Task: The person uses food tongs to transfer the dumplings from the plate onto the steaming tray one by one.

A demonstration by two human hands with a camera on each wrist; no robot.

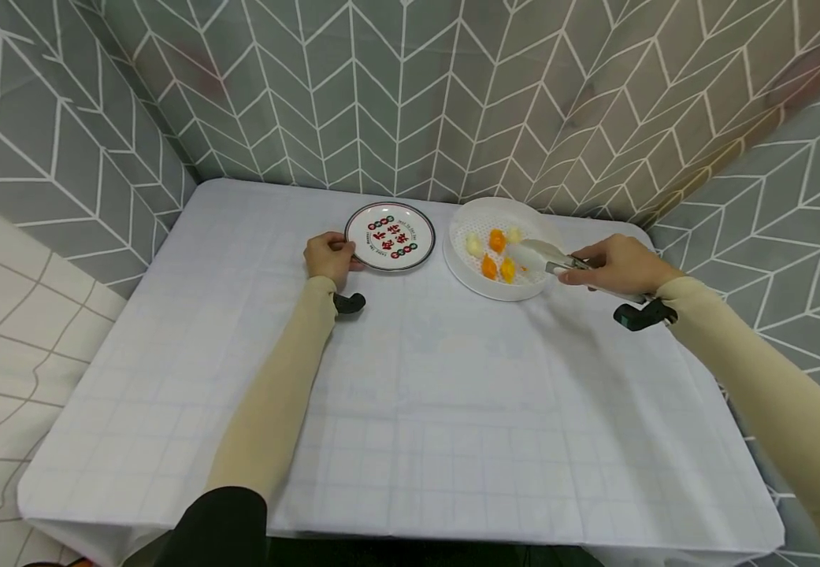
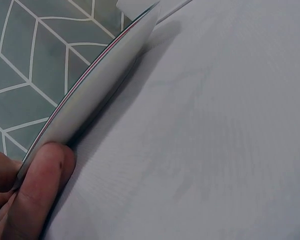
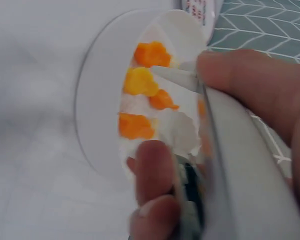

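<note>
With thumb and fingers my left hand (image 1: 330, 257) pinches the left rim of a round white plate (image 1: 391, 236) bearing red characters and a dark-edged rim. The left wrist view shows that plate (image 2: 97, 82) edge-on, thumb against its side. My right hand (image 1: 617, 264) grips tongs (image 1: 551, 256) with pale tips, held over a white round basket (image 1: 454, 264) with a perforated bottom. Orange pieces (image 1: 489, 266), a yellow piece (image 1: 507, 270) and pale pieces (image 1: 474, 245) lie in it. Near the yellow piece (image 3: 141, 81) is one tong tip (image 3: 172, 76) in the right wrist view.
A white cloth covers the table (image 1: 438, 378), with plate and basket side by side near its back edge. Behind the table hangs a grey patterned curtain (image 1: 381, 102), which also runs along both sides.
</note>
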